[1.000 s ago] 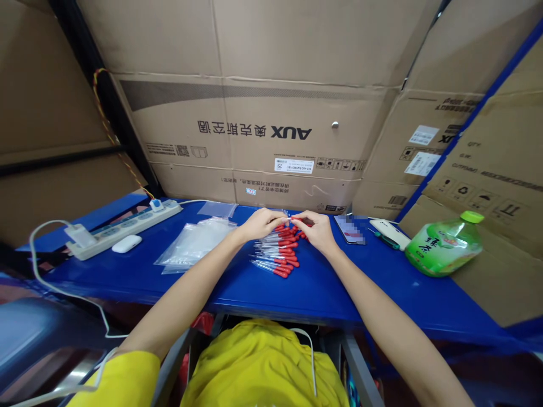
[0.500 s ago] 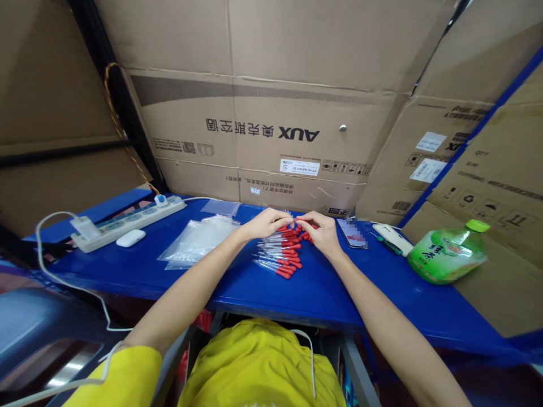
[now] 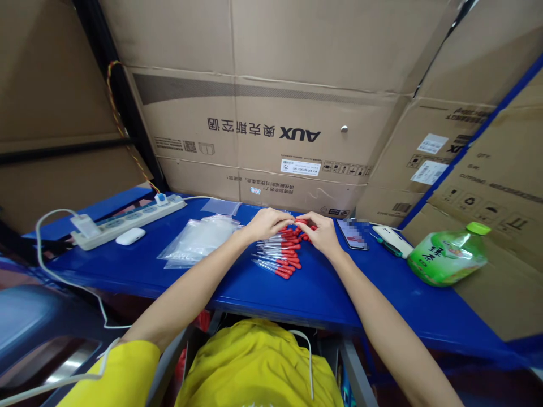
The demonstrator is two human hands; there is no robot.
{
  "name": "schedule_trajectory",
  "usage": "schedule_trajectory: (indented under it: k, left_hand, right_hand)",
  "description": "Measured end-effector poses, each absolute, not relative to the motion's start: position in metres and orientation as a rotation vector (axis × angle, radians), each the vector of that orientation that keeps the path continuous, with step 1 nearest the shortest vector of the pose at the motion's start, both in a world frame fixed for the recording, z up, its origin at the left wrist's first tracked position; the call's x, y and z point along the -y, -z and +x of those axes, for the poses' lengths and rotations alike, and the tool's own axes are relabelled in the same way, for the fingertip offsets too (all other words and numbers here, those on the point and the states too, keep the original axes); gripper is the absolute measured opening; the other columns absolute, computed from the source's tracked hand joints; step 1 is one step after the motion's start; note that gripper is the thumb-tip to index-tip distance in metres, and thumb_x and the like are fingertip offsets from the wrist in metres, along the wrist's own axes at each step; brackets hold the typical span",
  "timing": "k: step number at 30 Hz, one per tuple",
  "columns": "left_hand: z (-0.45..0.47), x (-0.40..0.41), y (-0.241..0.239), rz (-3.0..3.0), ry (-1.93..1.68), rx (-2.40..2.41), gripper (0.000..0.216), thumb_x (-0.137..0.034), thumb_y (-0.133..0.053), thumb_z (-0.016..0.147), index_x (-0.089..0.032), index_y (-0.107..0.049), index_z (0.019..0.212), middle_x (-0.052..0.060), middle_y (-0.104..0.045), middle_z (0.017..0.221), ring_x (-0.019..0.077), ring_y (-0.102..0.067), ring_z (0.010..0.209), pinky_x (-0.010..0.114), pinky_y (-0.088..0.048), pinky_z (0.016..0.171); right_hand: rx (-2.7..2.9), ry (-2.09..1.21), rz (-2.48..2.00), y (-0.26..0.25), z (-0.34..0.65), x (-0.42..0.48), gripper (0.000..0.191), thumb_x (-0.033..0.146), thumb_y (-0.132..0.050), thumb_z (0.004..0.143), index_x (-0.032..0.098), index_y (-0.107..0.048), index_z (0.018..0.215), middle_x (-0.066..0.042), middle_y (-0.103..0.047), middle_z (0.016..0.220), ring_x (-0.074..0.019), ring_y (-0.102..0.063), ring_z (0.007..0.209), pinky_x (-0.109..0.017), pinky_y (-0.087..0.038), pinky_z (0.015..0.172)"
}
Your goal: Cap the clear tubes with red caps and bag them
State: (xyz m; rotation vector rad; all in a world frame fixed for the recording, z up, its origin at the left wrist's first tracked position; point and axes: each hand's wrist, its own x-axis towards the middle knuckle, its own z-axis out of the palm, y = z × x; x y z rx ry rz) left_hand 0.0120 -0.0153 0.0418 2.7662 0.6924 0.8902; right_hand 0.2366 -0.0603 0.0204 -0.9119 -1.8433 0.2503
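Over the far end of a pile of droppers (image 3: 280,249), my left hand (image 3: 268,222) and my right hand (image 3: 319,228) meet almost fingertip to fingertip. The droppers have slim clear tubes pointing left and red rubber bulbs on the right, laid side by side in a slanting row. My left fingers are pinched together, and what they hold is hidden. A red rubber bulb (image 3: 300,222) shows at the pinched fingertips of my right hand. More red bulbs lie beneath the right hand, partly covered by it.
Clear plastic bags (image 3: 199,240) lie left of my left forearm. Farther left are a power strip (image 3: 131,217) and a white earbud case (image 3: 130,236). A phone (image 3: 352,233), a green-and-white tool (image 3: 392,240) and a green bottle (image 3: 447,257) stand or lie rightward. Cardboard (image 3: 271,169) walls the back.
Both hands stay over the pile at nearly the same spot. My right fingers have shifted slightly against the left fingertips; the dropper row looks unchanged.
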Motion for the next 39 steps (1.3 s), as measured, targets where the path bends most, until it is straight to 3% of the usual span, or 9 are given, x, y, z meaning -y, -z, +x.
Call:
schedule_trajectory:
  k: [5, 9, 13, 17, 23, 39]
  left_hand:
    - [0.011, 0.010, -0.037, 2.678, -0.986, -0.790, 0.043, -0.051, -0.050, 0.103, -0.020, -0.078, 0.114, 0.007, -0.079, 0.104, 0.0177, -0.070, 0.084, 0.024, -0.040, 0.071]
    - [0.008, 0.007, -0.038, 2.620, -0.979, -0.816, 0.045, -0.053, -0.050, 0.103, -0.019, -0.078, 0.109, 0.006, -0.079, 0.099, 0.0175, -0.069, 0.083, 0.025, -0.041, 0.072]
    - [0.007, 0.003, -0.040, 2.535, -0.961, -0.693, 0.047, -0.046, -0.041, 0.107, -0.016, -0.077, 0.103, 0.007, -0.079, 0.103, 0.0191, -0.071, 0.094, 0.026, -0.046, 0.083]
    - [0.007, 0.002, -0.040, 2.413, -0.969, -0.586, 0.044, -0.044, -0.046, 0.106, -0.014, -0.077, 0.099, 0.008, -0.079, 0.102, 0.0200, -0.072, 0.096, 0.027, -0.048, 0.090]
    - [0.007, 0.007, -0.043, 2.323, -0.930, -0.524, 0.041, -0.043, -0.050, 0.104, -0.012, -0.076, 0.098, 0.010, -0.078, 0.103, 0.0201, -0.071, 0.098, 0.028, -0.048, 0.092]
    - [0.007, 0.016, -0.053, 2.333, -0.886, -0.526, 0.045, -0.047, -0.051, 0.103, -0.011, -0.077, 0.099, 0.011, -0.078, 0.102, 0.0202, -0.070, 0.094, 0.028, -0.049, 0.090]
  right_hand:
    - [1.826, -0.418, -0.970, -0.022, 0.236, 0.059, 0.028, 0.042, -0.073, 0.090, 0.023, -0.075, 0.109, -0.006, -0.080, 0.098, -0.0231, -0.075, 0.083, -0.034, -0.058, 0.075]
    - [1.762, -0.448, -1.000, -0.024, 0.242, 0.056, 0.025, 0.042, -0.071, 0.090, 0.021, -0.076, 0.103, -0.006, -0.078, 0.092, -0.0226, -0.073, 0.081, -0.035, -0.057, 0.076]
    - [1.688, -0.556, -0.973, -0.024, 0.248, 0.053, 0.027, 0.044, -0.075, 0.085, 0.021, -0.076, 0.099, -0.006, -0.078, 0.091, -0.0230, -0.072, 0.081, -0.036, -0.058, 0.078]
    - [1.659, -0.666, -0.939, -0.023, 0.246, 0.054, 0.031, 0.047, -0.077, 0.083, 0.021, -0.077, 0.099, -0.006, -0.078, 0.090, -0.0228, -0.073, 0.079, -0.035, -0.059, 0.076]
    - [1.586, -0.726, -0.917, -0.022, 0.240, 0.058, 0.031, 0.048, -0.080, 0.081, 0.020, -0.078, 0.095, -0.005, -0.077, 0.078, -0.0218, -0.073, 0.068, -0.034, -0.059, 0.069]
    - [1.565, -0.691, -0.927, -0.022, 0.234, 0.063, 0.032, 0.050, -0.080, 0.080, 0.020, -0.080, 0.092, -0.006, -0.080, 0.083, -0.0225, -0.075, 0.065, -0.034, -0.062, 0.064]
